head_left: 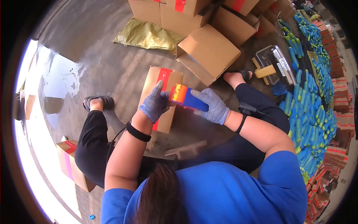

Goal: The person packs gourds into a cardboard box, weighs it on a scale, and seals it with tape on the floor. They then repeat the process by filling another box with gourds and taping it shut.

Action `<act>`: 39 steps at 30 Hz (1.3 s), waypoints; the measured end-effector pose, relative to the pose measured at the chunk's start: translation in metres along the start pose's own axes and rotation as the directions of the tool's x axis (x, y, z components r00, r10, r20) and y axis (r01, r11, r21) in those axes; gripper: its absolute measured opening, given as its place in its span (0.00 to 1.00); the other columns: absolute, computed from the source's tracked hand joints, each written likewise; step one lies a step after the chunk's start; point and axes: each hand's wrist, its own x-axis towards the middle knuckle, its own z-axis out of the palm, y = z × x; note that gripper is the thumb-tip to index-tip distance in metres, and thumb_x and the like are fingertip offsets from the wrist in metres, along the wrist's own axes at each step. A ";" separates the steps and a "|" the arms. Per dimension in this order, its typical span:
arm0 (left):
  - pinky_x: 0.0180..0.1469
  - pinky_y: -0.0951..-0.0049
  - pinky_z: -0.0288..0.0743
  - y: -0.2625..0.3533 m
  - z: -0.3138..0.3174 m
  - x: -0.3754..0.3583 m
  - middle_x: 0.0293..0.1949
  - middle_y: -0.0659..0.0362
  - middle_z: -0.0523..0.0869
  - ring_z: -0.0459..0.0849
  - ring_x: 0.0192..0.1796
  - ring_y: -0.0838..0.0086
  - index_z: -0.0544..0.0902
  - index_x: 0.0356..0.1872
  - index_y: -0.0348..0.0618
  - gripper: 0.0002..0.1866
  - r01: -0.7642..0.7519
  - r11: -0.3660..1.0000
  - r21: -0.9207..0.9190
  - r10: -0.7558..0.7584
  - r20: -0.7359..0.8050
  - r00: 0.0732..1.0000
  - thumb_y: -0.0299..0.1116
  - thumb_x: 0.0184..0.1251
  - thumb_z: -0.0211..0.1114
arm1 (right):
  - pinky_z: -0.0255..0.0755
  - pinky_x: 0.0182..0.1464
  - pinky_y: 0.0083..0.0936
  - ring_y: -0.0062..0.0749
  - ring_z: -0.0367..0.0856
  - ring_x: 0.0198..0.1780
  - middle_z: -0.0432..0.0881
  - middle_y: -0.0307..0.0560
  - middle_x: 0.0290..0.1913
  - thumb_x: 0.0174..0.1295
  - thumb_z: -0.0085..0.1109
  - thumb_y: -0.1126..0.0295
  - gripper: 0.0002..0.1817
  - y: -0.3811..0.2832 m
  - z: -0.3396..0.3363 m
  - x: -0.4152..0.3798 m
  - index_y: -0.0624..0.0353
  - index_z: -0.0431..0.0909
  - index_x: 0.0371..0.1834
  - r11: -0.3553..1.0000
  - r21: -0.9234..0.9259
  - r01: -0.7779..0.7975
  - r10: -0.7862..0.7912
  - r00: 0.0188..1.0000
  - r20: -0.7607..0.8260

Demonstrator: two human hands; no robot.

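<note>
Both hands wear grey gloves and meet above a closed cardboard box (146, 87) sealed with red tape. Between them is a tape dispenser (195, 102), blue on the right and orange on the left, with red tape at its left end. My right hand (213, 107) is wrapped round the blue part. My left hand (154, 101) has its fingers closed at the red tape end, with the thumb raised; what exactly the fingertips pinch is hidden. The box stands on the floor between the person's feet, partly behind my left hand.
An open cardboard box (214, 48) stands ahead, beside a yellow sack (149, 35) and stacked boxes. A scale (281, 65) is at the right, near many blue-netted green vegetables (305, 112). Another taped box (74, 168) sits by the left knee. The floor (93, 48) looks wet.
</note>
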 end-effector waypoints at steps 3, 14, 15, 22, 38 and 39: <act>0.34 0.78 0.71 -0.008 0.000 0.003 0.33 0.62 0.89 0.83 0.33 0.74 0.87 0.38 0.47 0.22 -0.180 0.978 0.108 0.193 -0.119 0.974 0.57 0.70 0.66 | 0.75 0.43 0.44 0.51 0.78 0.39 0.78 0.53 0.40 0.47 0.75 0.65 0.43 0.007 0.020 -0.003 0.47 0.70 0.72 0.999 -0.021 0.037 -0.037 0.999 -0.019; 0.40 0.60 0.76 0.005 -0.094 0.018 0.30 0.46 0.86 0.82 0.31 0.54 0.85 0.36 0.38 0.14 -0.135 0.440 0.888 0.857 -0.370 0.359 0.40 0.72 0.63 | 0.77 0.46 0.43 0.50 0.78 0.40 0.80 0.51 0.49 0.53 0.70 0.60 0.38 0.001 0.011 0.013 0.38 0.71 0.72 0.974 -0.194 -0.120 0.186 0.911 0.369; 0.39 0.59 0.76 0.010 -0.114 0.023 0.30 0.47 0.86 0.83 0.32 0.54 0.85 0.36 0.38 0.14 -0.167 0.530 0.831 0.823 -0.457 0.338 0.39 0.73 0.62 | 0.77 0.47 0.43 0.50 0.78 0.40 0.81 0.49 0.51 0.54 0.68 0.60 0.36 0.004 0.004 0.008 0.39 0.71 0.71 0.973 -0.216 -0.086 0.166 0.908 0.385; 0.50 0.64 0.78 -0.029 -0.177 0.103 0.38 0.47 0.89 0.87 0.43 0.64 0.84 0.48 0.39 0.14 0.088 0.753 0.652 0.381 -0.542 0.749 0.39 0.76 0.61 | 0.75 0.54 0.46 0.55 0.77 0.52 0.77 0.50 0.62 0.59 0.61 0.65 0.32 0.056 0.043 -0.025 0.43 0.70 0.71 0.969 -0.175 -0.173 0.242 0.807 0.539; 0.58 0.60 0.74 -0.014 -0.115 0.115 0.48 0.55 0.89 0.85 0.49 0.63 0.85 0.50 0.43 0.25 -0.126 0.834 0.537 0.424 -0.478 0.769 0.56 0.76 0.54 | 0.77 0.45 0.44 0.50 0.81 0.45 0.79 0.48 0.52 0.65 0.59 0.60 0.29 0.011 0.008 0.052 0.28 0.70 0.71 0.945 -0.292 0.143 0.089 0.749 0.656; 0.60 0.59 0.71 0.010 -0.110 0.107 0.52 0.59 0.88 0.84 0.53 0.65 0.85 0.52 0.47 0.29 -0.164 0.963 0.215 0.231 -0.343 0.910 0.63 0.72 0.57 | 0.77 0.48 0.45 0.54 0.82 0.46 0.78 0.58 0.47 0.62 0.63 0.56 0.31 -0.021 0.011 0.085 0.25 0.71 0.71 0.904 -0.426 -0.013 0.341 0.624 0.703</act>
